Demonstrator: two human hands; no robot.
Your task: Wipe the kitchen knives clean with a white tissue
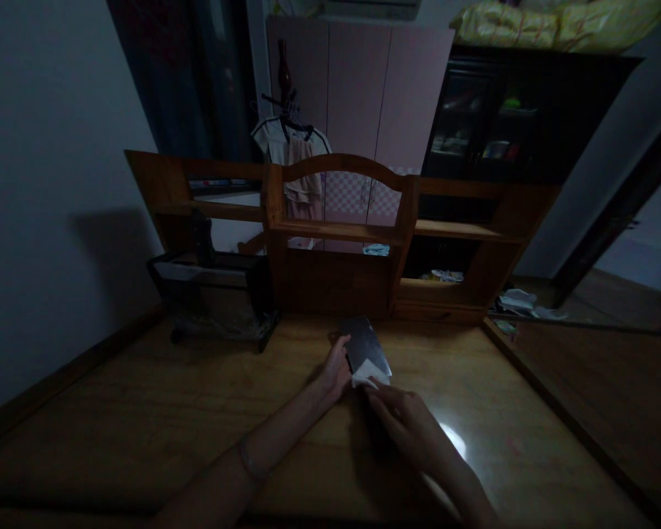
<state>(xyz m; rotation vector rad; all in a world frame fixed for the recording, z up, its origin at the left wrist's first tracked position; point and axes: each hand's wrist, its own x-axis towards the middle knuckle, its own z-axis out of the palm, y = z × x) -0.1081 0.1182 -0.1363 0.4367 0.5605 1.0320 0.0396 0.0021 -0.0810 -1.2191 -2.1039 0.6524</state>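
A cleaver (368, 344) with a broad, dull-grey metal blade is held over the wooden surface, its far end pointing away from me. My left hand (337, 369) grips the blade's left edge, thumb on the upper face. In my right hand (399, 413) a folded white tissue (370, 371) is pinched and pressed against the near part of the blade. Below the tissue, a dark shape that looks like the handle runs toward me; my right hand and shadow partly hide it.
The wooden surface (198, 411) has a raised edge at right. Behind it stands a wooden shelf unit (341, 234). A black-framed stand (214, 297) sits at left, a dark object (203, 239) on top. Farther back are pink cabinets (358, 95) and a black cabinet (507, 117).
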